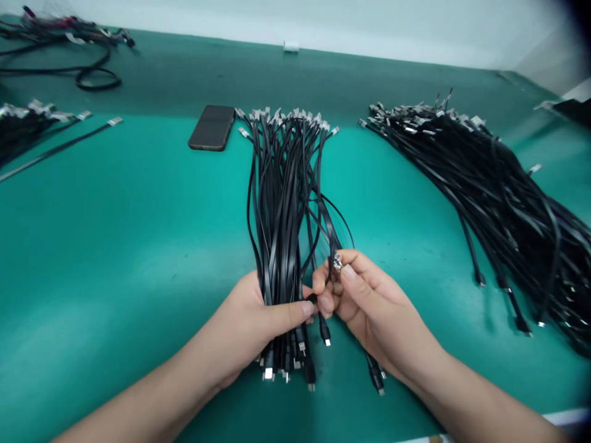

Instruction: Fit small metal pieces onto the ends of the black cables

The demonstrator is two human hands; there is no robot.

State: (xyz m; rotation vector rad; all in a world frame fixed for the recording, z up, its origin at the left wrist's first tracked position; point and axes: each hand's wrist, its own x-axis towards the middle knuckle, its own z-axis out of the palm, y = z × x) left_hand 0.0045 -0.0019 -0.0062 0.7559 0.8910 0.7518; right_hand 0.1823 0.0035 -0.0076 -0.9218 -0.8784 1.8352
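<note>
A thick bundle of flat black USB cables (284,203) lies lengthwise before me, its silver plugs fanned out at the far end. My left hand (263,314) wraps round the near part of the bundle, thumb across the top. Below that hand, several small connectors stick out towards me. Just to the right, my right hand (364,301) pinches a few cables that have come apart from the bundle; a shiny metal piece (337,263) shows at its thumb and fingertips. More cable ends (376,378) hang beneath the right palm.
A phone (212,127) lies left of the bundle's far end. To the right is a large pile of black cables (480,178), and another cable group (37,132) sits at the left edge. Tangled wires (69,37) lie far left on the green table (138,234).
</note>
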